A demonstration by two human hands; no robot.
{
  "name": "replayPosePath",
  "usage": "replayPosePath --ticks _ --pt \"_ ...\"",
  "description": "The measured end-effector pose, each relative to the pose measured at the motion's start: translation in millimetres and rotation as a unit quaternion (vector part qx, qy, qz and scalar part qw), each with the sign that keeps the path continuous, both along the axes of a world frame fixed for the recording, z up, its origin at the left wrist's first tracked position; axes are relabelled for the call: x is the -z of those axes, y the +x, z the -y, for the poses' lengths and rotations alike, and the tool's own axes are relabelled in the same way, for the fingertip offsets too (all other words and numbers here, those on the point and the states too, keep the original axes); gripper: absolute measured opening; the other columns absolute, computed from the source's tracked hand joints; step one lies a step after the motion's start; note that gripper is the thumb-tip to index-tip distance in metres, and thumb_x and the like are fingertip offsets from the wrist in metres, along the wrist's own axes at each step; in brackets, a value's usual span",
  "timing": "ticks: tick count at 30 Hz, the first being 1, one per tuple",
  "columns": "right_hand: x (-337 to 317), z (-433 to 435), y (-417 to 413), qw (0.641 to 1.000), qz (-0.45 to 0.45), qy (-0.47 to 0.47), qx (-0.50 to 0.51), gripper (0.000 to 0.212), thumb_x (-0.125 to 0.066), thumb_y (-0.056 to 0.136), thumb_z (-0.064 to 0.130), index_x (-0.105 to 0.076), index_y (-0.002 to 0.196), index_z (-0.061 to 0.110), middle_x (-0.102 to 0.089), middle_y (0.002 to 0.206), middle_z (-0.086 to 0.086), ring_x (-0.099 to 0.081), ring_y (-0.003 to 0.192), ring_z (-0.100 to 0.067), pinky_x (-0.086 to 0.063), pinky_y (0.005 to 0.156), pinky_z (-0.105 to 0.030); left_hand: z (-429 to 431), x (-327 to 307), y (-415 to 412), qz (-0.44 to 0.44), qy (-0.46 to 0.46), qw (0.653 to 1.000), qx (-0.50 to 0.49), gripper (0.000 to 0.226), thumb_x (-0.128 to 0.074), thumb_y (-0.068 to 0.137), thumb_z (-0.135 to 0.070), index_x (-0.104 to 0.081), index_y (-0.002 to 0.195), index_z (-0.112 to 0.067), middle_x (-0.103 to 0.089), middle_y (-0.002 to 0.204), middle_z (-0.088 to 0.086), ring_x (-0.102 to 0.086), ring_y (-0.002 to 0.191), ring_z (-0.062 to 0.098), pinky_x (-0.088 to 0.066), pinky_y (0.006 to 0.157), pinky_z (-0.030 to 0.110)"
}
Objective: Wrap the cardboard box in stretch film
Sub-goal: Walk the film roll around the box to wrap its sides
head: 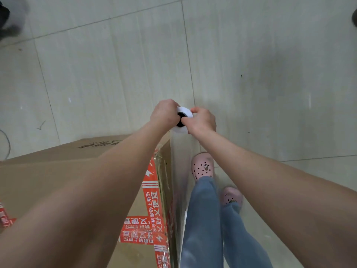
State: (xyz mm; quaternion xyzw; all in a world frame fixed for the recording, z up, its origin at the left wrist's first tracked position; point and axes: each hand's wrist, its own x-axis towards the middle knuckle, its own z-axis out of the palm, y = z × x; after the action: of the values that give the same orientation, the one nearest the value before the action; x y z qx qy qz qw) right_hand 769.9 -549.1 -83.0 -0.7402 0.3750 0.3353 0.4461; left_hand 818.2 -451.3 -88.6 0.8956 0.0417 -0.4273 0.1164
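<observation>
A: Start at the left — what's there?

B: A large cardboard box [63, 171] fills the lower left, standing on the pale tiled floor [116, 64]. Red tape with white print [152, 192] runs along its top near the right edge and crosses another strip lower down.

A: And the film?

B: A clear sheet of stretch film [179, 171] lies against the box's right side face, running up to the roll of stretch film [182, 119] held just past the box's far right corner.

A: Which way does the roll point?

B: It stands upright, long axis vertical, so its white end and dark core face the camera; the rest of its length is hidden below.

A: The hands?

B: The left hand [164, 114] is curled tight around the roll's left side, and the right hand [201, 120] is closed on its right side, a finger at the core.

A: Further right?

B: Legs in blue trousers [204, 219] and pink perforated clogs [202, 167] stand just beside the box's filmed side
</observation>
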Motion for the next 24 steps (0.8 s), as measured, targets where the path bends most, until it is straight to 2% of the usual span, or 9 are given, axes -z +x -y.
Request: replayPosePath --ticks 2,5,8,11,14,18,20,22,24 --pt "-3 -5 9 1.000 0.009 0.000 -0.023 0.035 -0.062 0.080 0.021 -0.062 0.115 0.023 -0.062 0.097 -0.001 -0.062 0.091 -0.023 -0.047 0.075 -0.025 -10 0 1 0.009 -0.016 0.998 -0.065 0.023 -0.049 0.076 -0.004 -0.069 0.089 -0.004 -0.067 0.084 0.012 -0.064 0.077 0.031 -0.055 0.065 0.034" --pt "-4 -17 19 0.999 0.018 0.012 -0.027 0.043 -0.061 0.082 0.022 -0.056 0.125 0.025 -0.062 0.118 -0.002 -0.059 0.105 -0.024 -0.039 0.076 -0.023 -27 -2 2 0.027 -0.035 0.987 -0.157 0.022 -0.051 0.075 -0.005 -0.070 0.085 -0.002 -0.069 0.084 0.017 -0.068 0.074 0.033 -0.060 0.065 0.043" --pt "-4 -37 22 0.998 -0.010 0.057 0.008 0.051 -0.062 0.080 0.021 -0.051 0.129 0.022 -0.057 0.123 -0.004 -0.063 0.101 -0.028 -0.051 0.083 -0.030 -42 -1 4 0.034 -0.045 0.972 -0.227 0.021 -0.053 0.076 -0.008 -0.070 0.087 -0.003 -0.070 0.086 0.016 -0.069 0.074 0.033 -0.060 0.064 0.042" --pt "-5 -52 27 0.997 -0.009 0.067 0.037 0.041 -0.062 0.078 0.015 -0.057 0.119 0.017 -0.058 0.112 -0.003 -0.067 0.090 -0.031 -0.057 0.081 -0.041 -51 -2 5 0.032 -0.048 0.963 -0.264 0.020 -0.054 0.077 -0.007 -0.070 0.087 -0.003 -0.070 0.086 0.016 -0.070 0.074 0.033 -0.060 0.063 0.043" --pt "-4 -58 37 0.999 0.008 0.042 -0.018 0.037 -0.060 0.079 0.014 -0.059 0.116 0.012 -0.062 0.109 -0.006 -0.067 0.089 -0.031 -0.056 0.082 -0.039 -60 -3 5 0.022 -0.063 0.938 -0.339 0.017 -0.053 0.078 0.000 -0.068 0.087 -0.002 -0.067 0.086 0.015 -0.069 0.073 0.035 -0.060 0.062 0.043" --pt "-7 -63 51 0.988 0.024 0.021 -0.151 0.047 -0.060 0.084 0.018 -0.051 0.130 0.019 -0.058 0.125 -0.005 -0.057 0.109 -0.026 -0.043 0.080 -0.024 -72 -6 0 -0.009 -0.074 0.910 -0.407 0.007 -0.056 0.082 -0.005 -0.063 0.085 -0.003 -0.065 0.088 0.014 -0.068 0.069 0.035 -0.059 0.056 0.034" --pt "-7 -64 55 0.980 0.018 0.004 -0.197 0.046 -0.059 0.085 0.018 -0.048 0.130 0.018 -0.057 0.125 -0.007 -0.056 0.108 -0.028 -0.041 0.075 -0.025 -77 -7 -2 -0.018 -0.067 0.920 -0.385 0.010 -0.058 0.082 -0.010 -0.063 0.087 -0.003 -0.066 0.092 0.014 -0.068 0.073 0.033 -0.060 0.064 0.036" --pt "-10 -66 59 0.973 0.009 -0.013 -0.231 0.041 -0.058 0.086 0.019 -0.046 0.125 0.014 -0.057 0.120 -0.009 -0.057 0.105 -0.030 -0.042 0.072 -0.028 -82 -6 2 0.021 -0.031 0.963 -0.266 0.028 -0.057 0.083 -0.013 -0.065 0.110 -0.008 -0.067 0.107 0.013 -0.065 0.095 0.030 -0.056 0.081 0.037" --pt "-11 -69 63 0.961 0.012 -0.028 -0.275 0.037 -0.057 0.087 0.020 -0.047 0.122 0.013 -0.058 0.118 -0.010 -0.056 0.106 -0.031 -0.043 0.075 -0.030 -81 -7 11 0.066 0.004 0.989 -0.130 0.047 -0.054 0.086 -0.014 -0.053 0.132 -0.021 -0.062 0.121 0.007 -0.057 0.114 0.025 -0.049 0.087 0.034"
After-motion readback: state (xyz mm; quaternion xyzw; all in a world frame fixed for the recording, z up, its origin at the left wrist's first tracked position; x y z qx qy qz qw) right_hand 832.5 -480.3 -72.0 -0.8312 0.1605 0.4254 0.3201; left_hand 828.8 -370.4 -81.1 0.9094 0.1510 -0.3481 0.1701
